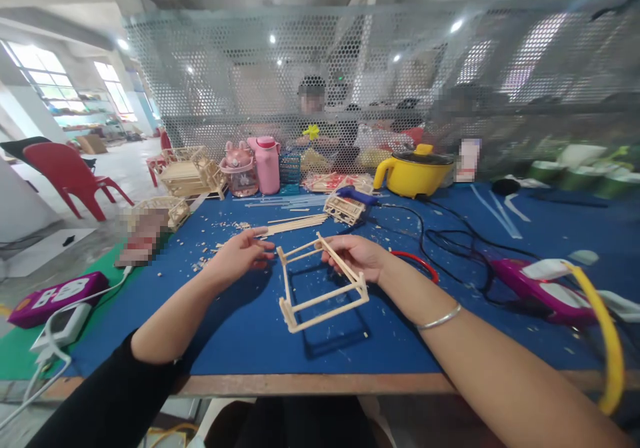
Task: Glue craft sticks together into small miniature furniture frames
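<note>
The right hand (356,256) is pinching the top rail of a little wooden stick frame (323,288), holding it tilted just above the blue counter (240,328). The left hand (240,255) is hovering just left of the frame, fingers loosely curled with the fingertips pressed together, not touching it. Loose sticks (295,224) are lying behind both hands, near a glue gun (356,197).
</note>
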`<control>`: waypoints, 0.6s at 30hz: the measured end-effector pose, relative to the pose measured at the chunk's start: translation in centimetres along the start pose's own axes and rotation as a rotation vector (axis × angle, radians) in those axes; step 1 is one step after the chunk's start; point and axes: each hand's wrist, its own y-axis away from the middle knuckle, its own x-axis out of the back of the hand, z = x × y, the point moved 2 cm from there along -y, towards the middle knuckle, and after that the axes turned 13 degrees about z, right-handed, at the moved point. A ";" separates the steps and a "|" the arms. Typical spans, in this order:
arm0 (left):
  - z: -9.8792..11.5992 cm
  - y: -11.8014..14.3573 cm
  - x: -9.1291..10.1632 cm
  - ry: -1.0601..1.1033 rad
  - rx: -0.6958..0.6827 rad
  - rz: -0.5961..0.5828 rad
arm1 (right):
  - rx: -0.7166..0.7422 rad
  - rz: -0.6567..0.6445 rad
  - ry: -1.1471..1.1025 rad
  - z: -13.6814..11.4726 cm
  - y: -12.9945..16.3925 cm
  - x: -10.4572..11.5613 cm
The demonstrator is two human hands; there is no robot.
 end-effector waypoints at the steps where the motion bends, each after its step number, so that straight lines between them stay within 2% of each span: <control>1: 0.1 0.1 0.0 0.002 0.003 -0.004 | -0.046 0.015 -0.006 0.2 0.0 0.0; 3: 0.2 0.4 -0.3 -0.035 -0.044 -0.065 | -0.110 0.045 -0.008 0.5 0.0 -0.1; 7: -0.5 1.0 -1.0 -0.145 -0.180 -0.169 | -0.118 0.074 0.088 0.9 0.0 -0.6; 9: -1.0 1.0 -1.0 -0.153 -0.153 -0.156 | -0.099 0.114 0.169 1.0 -0.1 -0.7; 12: -1.3 1.0 -1.0 -0.144 -0.021 -0.124 | -0.072 0.174 0.278 1.2 -0.5 -0.7; 14: -1.3 1.1 -1.1 -0.167 0.043 -0.149 | -0.073 0.185 0.324 1.3 -0.7 -0.6; 18: -1.5 1.3 -1.5 -0.209 0.020 -0.193 | -0.079 0.139 0.310 1.7 -1.3 -0.2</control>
